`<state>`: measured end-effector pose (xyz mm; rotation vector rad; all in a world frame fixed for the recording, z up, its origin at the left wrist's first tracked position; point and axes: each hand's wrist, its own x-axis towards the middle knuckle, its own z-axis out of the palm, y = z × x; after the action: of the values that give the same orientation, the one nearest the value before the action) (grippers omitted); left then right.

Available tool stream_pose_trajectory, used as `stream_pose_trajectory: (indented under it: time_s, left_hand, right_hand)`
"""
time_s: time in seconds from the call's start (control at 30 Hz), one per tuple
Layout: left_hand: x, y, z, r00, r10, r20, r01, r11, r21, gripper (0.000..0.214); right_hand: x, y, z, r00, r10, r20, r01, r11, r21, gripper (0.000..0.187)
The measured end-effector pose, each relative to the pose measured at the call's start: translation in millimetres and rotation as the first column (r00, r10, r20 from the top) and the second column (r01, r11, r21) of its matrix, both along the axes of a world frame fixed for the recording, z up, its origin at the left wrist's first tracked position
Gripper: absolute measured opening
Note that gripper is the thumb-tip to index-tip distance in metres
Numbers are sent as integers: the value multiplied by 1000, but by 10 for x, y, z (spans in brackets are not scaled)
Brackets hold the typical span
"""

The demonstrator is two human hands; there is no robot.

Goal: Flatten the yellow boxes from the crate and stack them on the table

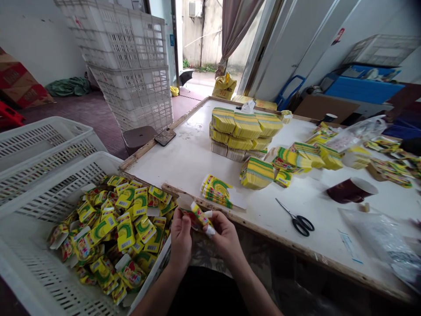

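Note:
My left hand (181,235) and my right hand (223,232) meet just below the table's near edge, both closed on one small yellow and green carton (198,215) with a white flap. A small white piece shows between my right fingers. Left of my hands, a white plastic crate (39,259) holds several finished yellow and green cartons (115,228). A short stack of flat cartons (217,191) lies on the white table (184,162) just beyond my hands.
Tall stacks of flat cartons (245,131) stand mid-table, with loose ones spread to the right. Black scissors (297,219), a dark cup (350,189) and clear plastic bags (384,245) lie to the right. A phone (165,136) rests at the table's left edge. Empty white crates (131,66) are stacked behind.

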<state>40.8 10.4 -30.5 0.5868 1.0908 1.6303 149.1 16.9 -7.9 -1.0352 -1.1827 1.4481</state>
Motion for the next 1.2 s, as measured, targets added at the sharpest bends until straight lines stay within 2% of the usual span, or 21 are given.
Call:
stream_pose_trajectory:
  time_s: [0.07, 0.13, 0.2, 0.23, 0.3, 0.33, 0.4, 0.43, 0.47, 0.5, 0.57, 0.6, 0.63, 0.67, 0.73, 0.77, 0.83, 0.93, 1.03, 1.13, 1.2]
  left_hand:
    - [6, 4, -39, 999, -7, 42, 7, 1000, 12, 32]
    - [-51, 25, -27, 999, -30, 41, 30, 1000, 11, 26]
    - [-182, 52, 58, 997, -70, 30, 69, 997, 19, 30]
    - [-266, 62, 127, 995, -97, 8, 97, 995, 36, 37]
    - [-429, 69, 288, 978, -181, -99, 190, 977, 91, 62]
    - [-492, 63, 362, 955, -216, -203, 240, 965, 102, 73]
    - [-549, 37, 452, 848, -348, -400, 390, 920, 26, 83]
    - [-543, 19, 459, 775, -413, -479, 457, 889, -26, 81]
    - [-518, 0, 440, 701, -464, -541, 509, 857, -76, 75]
    - [-481, -19, 401, 638, -490, -595, 539, 835, -110, 69]
    - [-397, -54, 295, 560, -465, -686, 536, 834, -128, 65]
    - [-358, -71, 245, 547, -421, -724, 506, 855, -115, 67]
    - [-324, -88, 205, 542, -372, -754, 471, 877, -94, 70]
    - [-293, -104, 178, 539, -328, -776, 442, 894, -71, 73]
    - [-241, -135, 161, 526, -281, -802, 437, 899, -28, 73]
    - [-218, -147, 164, 515, -280, -810, 459, 888, -16, 68]
    - [-179, -165, 175, 486, -297, -822, 511, 859, -8, 53]
    - [-149, -162, 166, 462, -319, -828, 518, 855, -41, 37]
    - [-154, -132, 124, 472, -371, -800, 522, 849, -86, 53]
    - [-190, -91, 67, 568, -325, -756, 493, 870, -3, 71]
    - [-235, -67, 29, 620, -235, -749, 400, 916, 43, 69]
  right_hand:
    - [58, 33, -10, 1000, -21, -7, 20, 1000, -23, 20]
    - [140, 58, -20, 997, -44, 58, 43, 999, 15, 16]
    - [251, 78, -8, 970, -113, 216, 73, 980, 184, 7]
    - [312, 85, 11, 932, -167, 321, 66, 951, 302, 7]
    - [418, 85, 71, 813, -249, 527, -56, 867, 495, 19]
    - [451, 74, 106, 750, -255, 610, -159, 826, 541, 25]
    - [462, 29, 163, 667, -201, 717, -362, 754, 548, 30]
    - [441, -1, 175, 656, -172, 735, -419, 726, 544, 31]
    - [408, -32, 173, 669, -170, 724, -422, 715, 557, 32]
    - [368, -61, 155, 702, -201, 683, -360, 728, 584, 34]
    - [289, -97, 76, 778, -330, 535, -72, 799, 597, 52]
    - [256, -103, 22, 813, -371, 450, 82, 836, 542, 63]
    - [229, -101, -37, 856, -362, 369, 182, 879, 441, 69]
    - [206, -96, -96, 908, -306, 287, 215, 927, 308, 70]
    - [169, -79, -194, 984, -129, 121, 124, 991, 48, 61]
    - [153, -72, -225, 997, -60, 54, 62, 997, -45, 56]
    - [130, -62, -241, 1000, 2, -14, -4, 990, -144, 53]
    - [133, -65, -162, 999, 24, 29, -21, 996, -87, 56]
    - [165, -95, -55, 977, 96, 192, -115, 989, 91, 57]
    - [193, -115, -31, 941, 121, 317, -185, 966, 181, 55]
    - [209, -102, -60, 946, 38, 321, -102, 977, 186, 51]
